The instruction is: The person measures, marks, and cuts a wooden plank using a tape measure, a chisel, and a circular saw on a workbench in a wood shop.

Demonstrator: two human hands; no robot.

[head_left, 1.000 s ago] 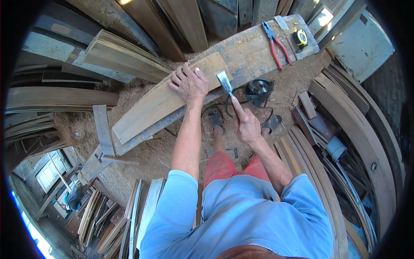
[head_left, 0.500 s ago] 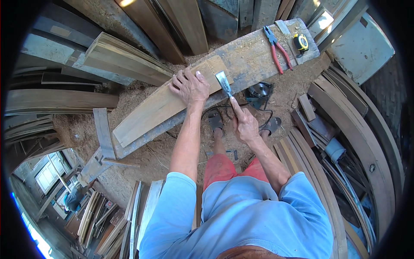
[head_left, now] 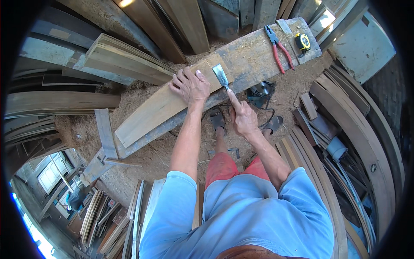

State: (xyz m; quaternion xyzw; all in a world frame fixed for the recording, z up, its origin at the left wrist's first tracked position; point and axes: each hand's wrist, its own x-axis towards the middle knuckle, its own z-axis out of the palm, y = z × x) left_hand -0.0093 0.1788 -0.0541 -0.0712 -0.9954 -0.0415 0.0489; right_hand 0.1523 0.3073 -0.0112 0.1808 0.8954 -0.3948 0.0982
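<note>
A pale wooden board (head_left: pixel 159 108) lies slantwise on a worn, dusty plank bench (head_left: pixel 254 58). My left hand (head_left: pixel 192 86) presses on top of the board, fingers spread and bent, the fingertips near its far edge. My right hand (head_left: pixel 244 117) is closed round a chisel (head_left: pixel 220 75), its index finger stretched along the tool. The wide metal blade is over the right end of the board, where a line crosses the wood; whether it touches cannot be told. Most of the chisel's handle is hidden in my fist.
Red-handled pliers (head_left: pixel 278 49) and a yellow-black tape measure (head_left: pixel 302 42) lie at the bench's far right end. Below the bench, a circular saw (head_left: pixel 261 91) with a cable sits on the sawdust-covered floor near my feet. Stacked boards (head_left: pixel 125 60) stand around; a bucket (head_left: pixel 337 149) is at right.
The chisel and my right hand have shifted slightly left and nearer to my left hand, bringing the blade further over the board. My left hand stays on the board.
</note>
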